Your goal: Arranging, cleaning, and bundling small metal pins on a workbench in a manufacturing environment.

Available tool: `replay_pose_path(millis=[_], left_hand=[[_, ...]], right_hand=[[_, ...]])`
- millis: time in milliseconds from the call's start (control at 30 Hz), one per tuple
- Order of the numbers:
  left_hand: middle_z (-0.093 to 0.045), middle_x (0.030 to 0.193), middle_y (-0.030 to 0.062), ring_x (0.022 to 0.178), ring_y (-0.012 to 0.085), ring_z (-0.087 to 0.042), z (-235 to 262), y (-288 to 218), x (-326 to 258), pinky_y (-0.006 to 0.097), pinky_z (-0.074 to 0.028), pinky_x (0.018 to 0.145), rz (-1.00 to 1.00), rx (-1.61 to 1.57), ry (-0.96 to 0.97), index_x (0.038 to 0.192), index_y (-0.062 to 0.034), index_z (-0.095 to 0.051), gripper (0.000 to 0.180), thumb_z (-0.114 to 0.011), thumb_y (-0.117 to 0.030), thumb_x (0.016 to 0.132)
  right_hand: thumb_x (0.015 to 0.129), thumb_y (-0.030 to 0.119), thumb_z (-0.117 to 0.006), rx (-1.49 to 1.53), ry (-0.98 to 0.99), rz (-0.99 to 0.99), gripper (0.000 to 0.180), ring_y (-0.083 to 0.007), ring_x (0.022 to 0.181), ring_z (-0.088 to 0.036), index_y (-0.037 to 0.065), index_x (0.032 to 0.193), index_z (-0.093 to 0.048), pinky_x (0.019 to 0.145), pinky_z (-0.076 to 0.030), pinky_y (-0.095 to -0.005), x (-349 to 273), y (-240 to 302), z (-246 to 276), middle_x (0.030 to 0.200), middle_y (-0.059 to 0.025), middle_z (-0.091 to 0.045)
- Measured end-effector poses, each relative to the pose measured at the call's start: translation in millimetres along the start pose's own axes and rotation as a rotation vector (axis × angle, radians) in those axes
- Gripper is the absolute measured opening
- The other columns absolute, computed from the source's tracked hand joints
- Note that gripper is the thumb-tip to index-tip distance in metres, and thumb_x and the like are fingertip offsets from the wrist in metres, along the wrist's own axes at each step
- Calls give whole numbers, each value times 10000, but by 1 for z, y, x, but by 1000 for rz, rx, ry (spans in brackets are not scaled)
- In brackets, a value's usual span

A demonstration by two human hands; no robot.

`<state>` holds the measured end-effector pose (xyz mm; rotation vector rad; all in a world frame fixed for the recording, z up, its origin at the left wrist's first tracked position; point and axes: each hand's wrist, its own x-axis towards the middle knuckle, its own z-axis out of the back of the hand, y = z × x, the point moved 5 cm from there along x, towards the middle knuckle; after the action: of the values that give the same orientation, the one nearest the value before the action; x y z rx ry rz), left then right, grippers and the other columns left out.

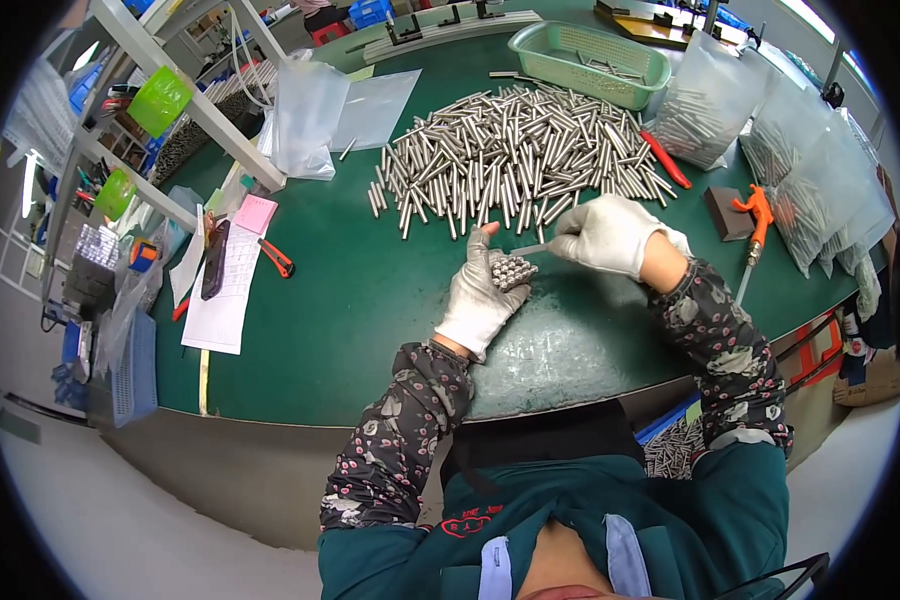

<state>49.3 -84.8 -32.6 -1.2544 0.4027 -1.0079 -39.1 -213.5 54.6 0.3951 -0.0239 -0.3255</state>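
My left hand [478,300], in a white glove, is wrapped round a bundle of short metal pins [513,272], their round ends facing up. Close by on the right, my gloved right hand [602,238] pinches one single metal pin [530,249] that points toward the bundle. Whether this pin touches the bundle I cannot tell. Just beyond both hands a wide heap of loose metal pins [510,150] spreads over the green table [300,370].
A green plastic basket [590,65] stands behind the heap. Clear bags of pins [820,170] line the right side, near red-handled pliers [665,160], a dark block [728,213] and an orange air gun [758,215]. Papers [225,290], a phone [214,262] and a red cutter [276,258] lie left.
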Motion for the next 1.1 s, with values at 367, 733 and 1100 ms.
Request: replay_pose_path(millis=[367,733,1100], left_hand=[[-531,896,35,807,108,-558,0,7,0,225,-460,755,64,-25,13,1340,-114,-215,836,-679,52,664],[-582,791,25,707,132,-588,2,-3,0,238,-477,702,24,-51,55,1287,-65,-282,745,-680,-5,659],[-560,805,29,739,138,-589,0,-4,-1,241,-478,709,21,-33,85,1254,-76,-318,719,-695,19,649]], right_hand=[[742,364,-540,12,-78,3,269,-302,694,-619,149,818,-682,678,-495,-371,-1,10,-10,723,-118,-638],[723,322,-613,7,-97,179,213,-281,602,-604,126,770,-682,590,-486,-354,6,8,-12,655,-101,-621],[724,305,-615,165,108,199,234,-258,636,-616,101,814,-685,631,-489,-325,19,-8,-14,692,-107,-636]])
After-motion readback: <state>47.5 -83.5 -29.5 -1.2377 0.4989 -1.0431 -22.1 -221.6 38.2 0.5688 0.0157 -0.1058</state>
